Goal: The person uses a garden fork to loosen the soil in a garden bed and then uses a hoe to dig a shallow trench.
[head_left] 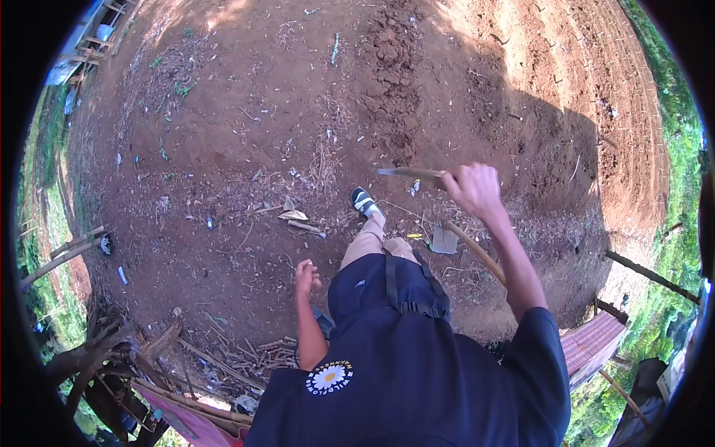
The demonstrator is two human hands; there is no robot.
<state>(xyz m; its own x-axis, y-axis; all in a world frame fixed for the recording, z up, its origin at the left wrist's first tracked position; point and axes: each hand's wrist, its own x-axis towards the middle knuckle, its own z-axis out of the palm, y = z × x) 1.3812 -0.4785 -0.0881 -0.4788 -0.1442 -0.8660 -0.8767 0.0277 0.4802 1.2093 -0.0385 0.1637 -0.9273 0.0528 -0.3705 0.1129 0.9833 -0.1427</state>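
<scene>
My right hand (474, 190) is wrapped around a hoe (482, 255) close to its head. The hoe's head sticks out to the left with a worn metal tip, and its wooden handle slants down and back beneath my right forearm. My left hand (306, 277) hangs beside my left hip with loosely bent fingers and nothing visible in it. Ahead of my legs, one foot in a dark and white striped shoe (363, 201) is on the brown soil (223, 149).
A strip of freshly turned soil (389, 82) runs ahead, with furrowed ground (596, 67) at the right. Dry leaves, a flat grey piece (445, 239) and litter lie near my feet. Cut sticks (275, 356) are piled at the lower left, near wooden poles (63, 262).
</scene>
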